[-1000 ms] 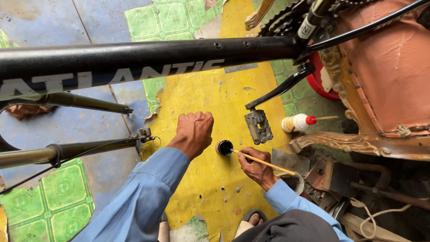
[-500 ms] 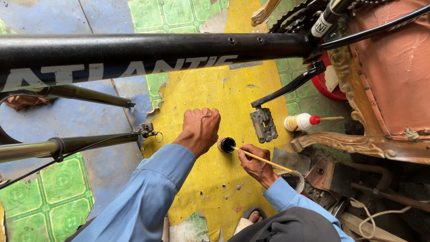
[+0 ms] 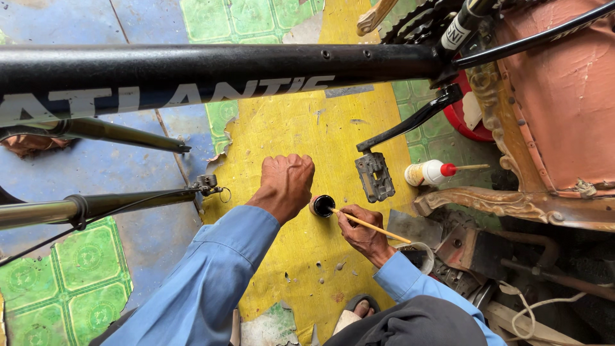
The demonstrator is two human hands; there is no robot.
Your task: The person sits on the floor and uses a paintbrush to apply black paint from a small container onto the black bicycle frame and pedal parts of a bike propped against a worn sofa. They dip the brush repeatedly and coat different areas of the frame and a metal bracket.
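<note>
The left hand (image 3: 286,184), fingers curled on a small black container (image 3: 323,205), has tilted it nearer, while the right hand (image 3: 360,232) still pinches a thin stick (image 3: 371,226), its tip now inside.

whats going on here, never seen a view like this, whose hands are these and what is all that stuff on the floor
The camera sits on a person's head and looks straight down, so both blue-sleeved arms are their own. The left hand is a fist beside a small round black part, seemingly steadying it. The right hand holds a thin yellow stick whose tip meets that part. Above, across the view, runs a black bicycle frame, with its crank and pedal hanging down. On the worn yellow floor lies a white squeeze bottle with a red nozzle.
</note>
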